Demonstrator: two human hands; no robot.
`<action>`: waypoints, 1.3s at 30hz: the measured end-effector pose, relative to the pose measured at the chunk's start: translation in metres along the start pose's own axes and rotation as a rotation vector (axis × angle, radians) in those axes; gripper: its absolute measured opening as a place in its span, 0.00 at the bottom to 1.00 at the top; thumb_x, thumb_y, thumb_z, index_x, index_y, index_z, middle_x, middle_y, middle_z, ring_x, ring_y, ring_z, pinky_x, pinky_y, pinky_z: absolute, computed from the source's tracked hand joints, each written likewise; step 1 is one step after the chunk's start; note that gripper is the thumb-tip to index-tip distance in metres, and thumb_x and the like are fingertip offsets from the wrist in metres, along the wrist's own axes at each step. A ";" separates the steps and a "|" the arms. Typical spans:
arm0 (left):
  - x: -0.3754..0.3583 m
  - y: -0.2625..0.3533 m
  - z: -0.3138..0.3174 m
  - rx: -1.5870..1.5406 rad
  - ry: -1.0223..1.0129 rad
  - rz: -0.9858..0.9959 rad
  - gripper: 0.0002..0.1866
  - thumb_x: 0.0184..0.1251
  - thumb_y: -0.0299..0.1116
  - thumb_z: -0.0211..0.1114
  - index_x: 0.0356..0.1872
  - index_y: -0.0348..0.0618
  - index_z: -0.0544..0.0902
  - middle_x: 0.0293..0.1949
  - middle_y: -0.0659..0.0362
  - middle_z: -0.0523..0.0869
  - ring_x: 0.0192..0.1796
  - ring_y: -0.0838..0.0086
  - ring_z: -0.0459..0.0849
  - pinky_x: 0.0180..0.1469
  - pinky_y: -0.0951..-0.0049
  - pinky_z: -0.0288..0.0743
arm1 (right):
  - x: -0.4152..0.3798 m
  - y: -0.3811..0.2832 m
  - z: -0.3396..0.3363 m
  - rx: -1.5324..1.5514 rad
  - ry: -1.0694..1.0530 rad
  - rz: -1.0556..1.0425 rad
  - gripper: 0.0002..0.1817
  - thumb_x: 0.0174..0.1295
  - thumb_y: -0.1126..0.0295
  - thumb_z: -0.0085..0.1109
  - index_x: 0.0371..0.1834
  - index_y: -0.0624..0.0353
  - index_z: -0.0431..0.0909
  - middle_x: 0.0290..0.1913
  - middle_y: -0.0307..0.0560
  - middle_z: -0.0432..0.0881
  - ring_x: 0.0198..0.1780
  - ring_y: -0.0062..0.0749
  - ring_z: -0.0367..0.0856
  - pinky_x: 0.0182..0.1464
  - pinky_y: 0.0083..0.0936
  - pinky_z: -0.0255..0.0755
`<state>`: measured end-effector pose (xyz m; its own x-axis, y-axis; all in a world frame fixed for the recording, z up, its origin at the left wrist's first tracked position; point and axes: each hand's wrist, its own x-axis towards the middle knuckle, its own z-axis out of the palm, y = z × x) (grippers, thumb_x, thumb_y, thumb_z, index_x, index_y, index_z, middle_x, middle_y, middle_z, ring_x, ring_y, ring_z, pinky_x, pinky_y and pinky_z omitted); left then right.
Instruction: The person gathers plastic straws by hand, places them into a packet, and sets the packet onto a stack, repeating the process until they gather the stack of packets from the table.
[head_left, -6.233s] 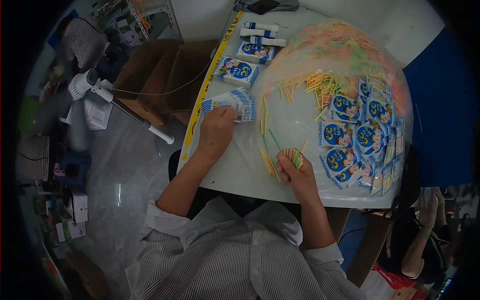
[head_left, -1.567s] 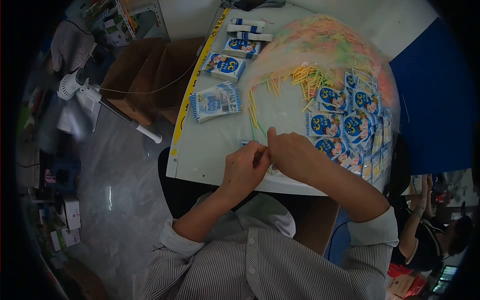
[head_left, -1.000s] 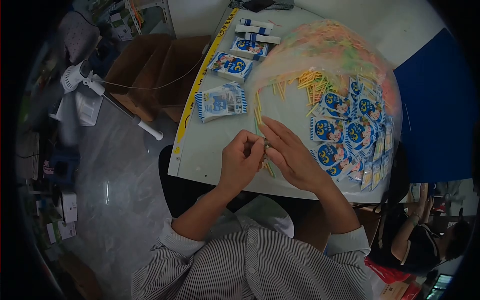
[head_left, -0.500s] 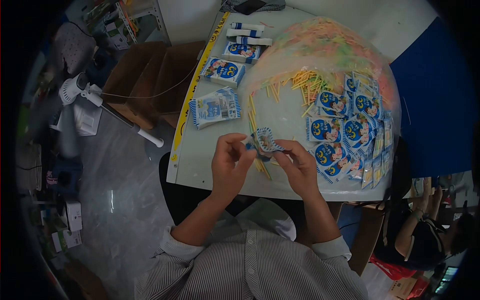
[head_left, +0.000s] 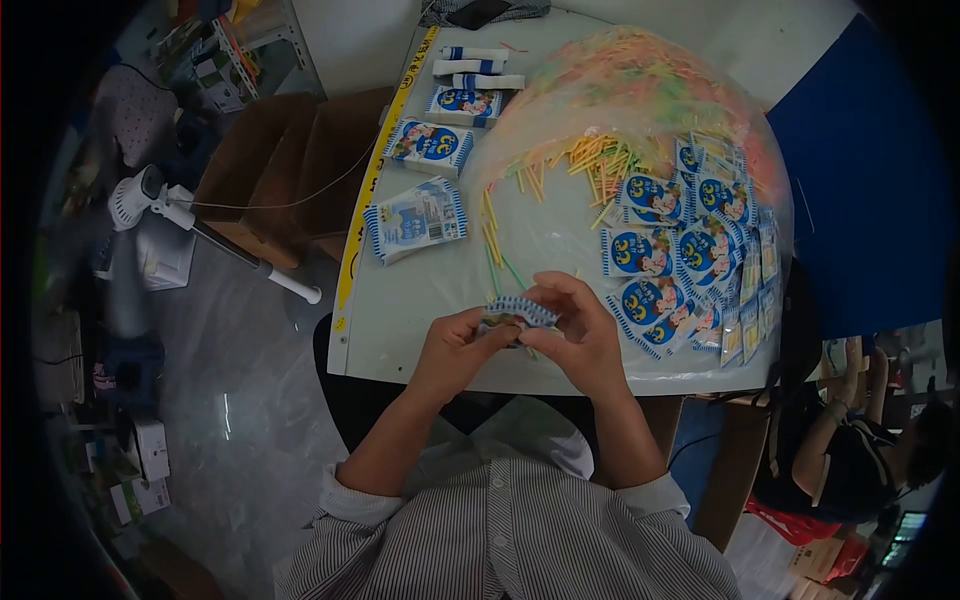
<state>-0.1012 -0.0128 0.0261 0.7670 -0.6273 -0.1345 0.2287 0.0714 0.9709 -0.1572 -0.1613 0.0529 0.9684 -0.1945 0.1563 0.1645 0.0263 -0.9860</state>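
Between my two hands, near the table's front edge, is a small blue-and-white packet (head_left: 516,311), its zigzag top edge facing away from me. My left hand (head_left: 452,355) pinches its left side with fingers and thumb. On the right side my right hand (head_left: 580,340) grips it with the thumb low and the fingers curled above. What the packet holds is too small to tell. Just beyond lie loose yellow and green sticks (head_left: 492,235). Several flat blue-and-white packets (head_left: 640,252) overlap on clear plastic to the right.
A big plastic bag of coloured sticks (head_left: 640,75) covers the table's back right. Fuller packets (head_left: 418,218) line the left side of the table (head_left: 385,345). Cardboard boxes (head_left: 250,150) and a white fan (head_left: 135,198) stand left. Another person (head_left: 850,450) sits at right.
The packet has turned from its opening facing up to lying more sideways, and my right fingers have risen over it. My left hand has closed onto its side. The whole view has shifted slightly.
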 end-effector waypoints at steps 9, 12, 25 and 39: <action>0.003 -0.009 -0.002 0.299 -0.058 0.192 0.17 0.47 0.19 0.61 0.42 0.41 0.78 0.39 0.56 0.81 0.43 0.72 0.80 0.46 0.77 0.72 | -0.007 -0.006 0.001 -0.291 -0.029 -0.255 0.17 0.38 0.80 0.65 0.35 0.63 0.75 0.41 0.47 0.73 0.43 0.30 0.73 0.45 0.22 0.67; 0.005 -0.011 -0.001 0.315 -0.013 0.282 0.18 0.46 0.17 0.60 0.43 0.42 0.77 0.40 0.57 0.81 0.43 0.73 0.80 0.46 0.77 0.73 | -0.011 -0.019 0.004 -0.520 0.055 -0.351 0.18 0.35 0.77 0.68 0.34 0.61 0.76 0.44 0.49 0.72 0.47 0.36 0.71 0.47 0.28 0.66; 0.005 -0.011 0.002 0.371 0.078 0.295 0.16 0.49 0.19 0.60 0.42 0.43 0.78 0.39 0.58 0.82 0.42 0.74 0.80 0.45 0.77 0.73 | -0.004 -0.036 0.016 -0.927 -0.070 -0.447 0.08 0.39 0.77 0.62 0.25 0.62 0.78 0.48 0.51 0.71 0.54 0.46 0.66 0.53 0.37 0.60; 0.003 -0.010 -0.002 0.363 0.011 0.164 0.18 0.50 0.20 0.59 0.45 0.46 0.77 0.38 0.57 0.82 0.41 0.75 0.80 0.42 0.77 0.74 | 0.005 -0.035 0.020 -1.037 -0.159 -0.491 0.08 0.36 0.77 0.63 0.21 0.63 0.76 0.46 0.47 0.73 0.56 0.43 0.65 0.53 0.35 0.62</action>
<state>-0.0999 -0.0139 0.0159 0.7824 -0.6221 0.0278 -0.1227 -0.1103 0.9863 -0.1546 -0.1434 0.0892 0.8675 0.1666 0.4687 0.3680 -0.8489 -0.3794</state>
